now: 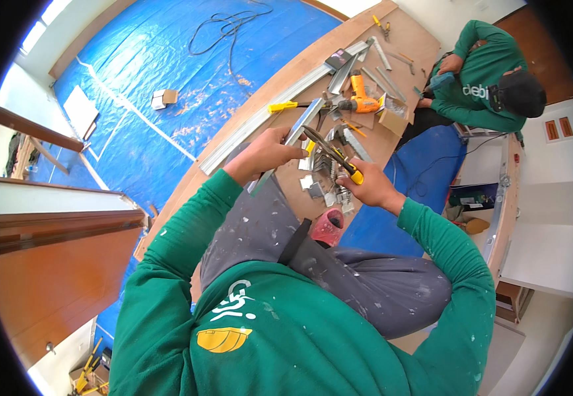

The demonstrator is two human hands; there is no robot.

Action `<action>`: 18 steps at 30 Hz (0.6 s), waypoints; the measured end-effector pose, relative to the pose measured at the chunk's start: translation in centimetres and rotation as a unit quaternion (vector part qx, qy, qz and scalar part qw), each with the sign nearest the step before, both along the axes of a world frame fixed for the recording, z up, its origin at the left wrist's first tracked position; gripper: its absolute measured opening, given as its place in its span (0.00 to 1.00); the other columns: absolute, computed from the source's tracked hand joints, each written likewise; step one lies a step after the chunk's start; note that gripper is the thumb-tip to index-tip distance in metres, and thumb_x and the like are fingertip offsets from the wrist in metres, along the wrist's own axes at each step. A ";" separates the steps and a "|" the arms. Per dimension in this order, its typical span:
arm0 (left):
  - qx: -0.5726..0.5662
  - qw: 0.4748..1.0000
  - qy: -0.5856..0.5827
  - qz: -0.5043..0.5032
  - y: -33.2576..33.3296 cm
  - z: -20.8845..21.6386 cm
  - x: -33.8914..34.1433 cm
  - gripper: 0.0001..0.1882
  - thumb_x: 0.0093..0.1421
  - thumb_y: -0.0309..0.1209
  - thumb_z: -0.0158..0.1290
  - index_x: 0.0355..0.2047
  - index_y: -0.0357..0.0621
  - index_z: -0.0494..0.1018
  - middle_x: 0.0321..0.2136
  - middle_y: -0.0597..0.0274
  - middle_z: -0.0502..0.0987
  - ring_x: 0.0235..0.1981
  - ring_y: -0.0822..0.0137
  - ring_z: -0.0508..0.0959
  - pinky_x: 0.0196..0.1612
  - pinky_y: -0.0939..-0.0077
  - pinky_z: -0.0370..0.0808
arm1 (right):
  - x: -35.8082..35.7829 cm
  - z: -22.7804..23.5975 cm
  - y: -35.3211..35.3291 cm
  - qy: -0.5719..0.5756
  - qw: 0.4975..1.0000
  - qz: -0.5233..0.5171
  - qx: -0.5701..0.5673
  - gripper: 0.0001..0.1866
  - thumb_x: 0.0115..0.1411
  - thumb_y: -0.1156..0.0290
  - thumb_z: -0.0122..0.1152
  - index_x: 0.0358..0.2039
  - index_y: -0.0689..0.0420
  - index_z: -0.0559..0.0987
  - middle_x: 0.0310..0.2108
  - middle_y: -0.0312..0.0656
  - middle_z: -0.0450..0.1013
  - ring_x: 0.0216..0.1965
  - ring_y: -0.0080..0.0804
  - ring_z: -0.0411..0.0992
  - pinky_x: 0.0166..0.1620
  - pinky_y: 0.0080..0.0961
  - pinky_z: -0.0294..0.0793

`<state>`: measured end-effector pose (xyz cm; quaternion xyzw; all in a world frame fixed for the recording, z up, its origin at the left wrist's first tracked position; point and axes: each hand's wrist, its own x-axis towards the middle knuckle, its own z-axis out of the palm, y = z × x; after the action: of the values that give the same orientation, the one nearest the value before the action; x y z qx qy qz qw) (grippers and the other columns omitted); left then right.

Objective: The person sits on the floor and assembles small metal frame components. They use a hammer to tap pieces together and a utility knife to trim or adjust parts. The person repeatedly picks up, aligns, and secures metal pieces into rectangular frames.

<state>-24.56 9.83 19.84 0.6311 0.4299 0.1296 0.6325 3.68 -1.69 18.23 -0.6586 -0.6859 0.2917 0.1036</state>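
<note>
My left hand (265, 156) is closed around a short metal profile strip (307, 117), which slants up and away above my lap. Yellow-handled tin snips (328, 150) are in my right hand (373, 188), its fingers wrapped round the handles. The snips' jaws reach the strip's edge; I cannot tell whether they bite into it. Below them, cut metal pieces (316, 189) lie in a pile on the wooden board (260, 122). An orange drill (363, 96) rests just beyond the strip, and a yellow-handled tool (282, 106) lies to its left.
A long metal profile (260, 121) runs along the board's left side. An open cardboard box (394, 119) and a pink cup (329, 226) stand on the right. Another person (491, 79) works at the far right. Blue sheeting (141, 66) covers the floor, with a dark cable (223, 30) on it.
</note>
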 end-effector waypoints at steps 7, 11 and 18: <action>0.089 0.992 0.006 0.092 -4.0 -5.5 -3.1 0.36 0.59 0.44 0.70 0.60 0.37 0.71 0.30 0.63 0.77 0.31 0.67 0.78 0.35 0.69 0.74 | -2.0 -3.0 -0.9 0.007 0.997 0.055 -0.048 0.23 0.59 0.55 0.75 0.41 0.62 0.80 0.35 0.59 0.80 0.42 0.63 0.78 0.44 0.51 0.75; 0.450 0.878 0.083 0.138 -8.7 -3.7 -3.0 0.34 0.61 0.40 0.67 0.62 0.34 0.69 0.40 0.50 0.81 0.39 0.52 0.82 0.49 0.58 0.76 | -1.7 -4.1 -1.1 0.006 0.998 0.061 -0.025 0.22 0.59 0.56 0.75 0.40 0.61 0.80 0.34 0.58 0.80 0.41 0.64 0.78 0.44 0.52 0.76; -0.049 0.977 -0.139 0.158 -11.5 -4.8 2.9 0.42 0.65 0.45 0.67 0.65 0.24 0.64 0.54 0.42 0.78 0.62 0.57 0.76 0.63 0.59 0.75 | -2.4 -1.7 0.8 0.028 0.999 0.027 0.009 0.18 0.59 0.60 0.72 0.40 0.60 0.79 0.31 0.57 0.80 0.38 0.63 0.79 0.41 0.51 0.77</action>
<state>-21.69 -1.67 15.03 0.4997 0.4379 0.2927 0.6877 1.29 -0.93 16.52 -0.6306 -0.7025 0.3068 0.1209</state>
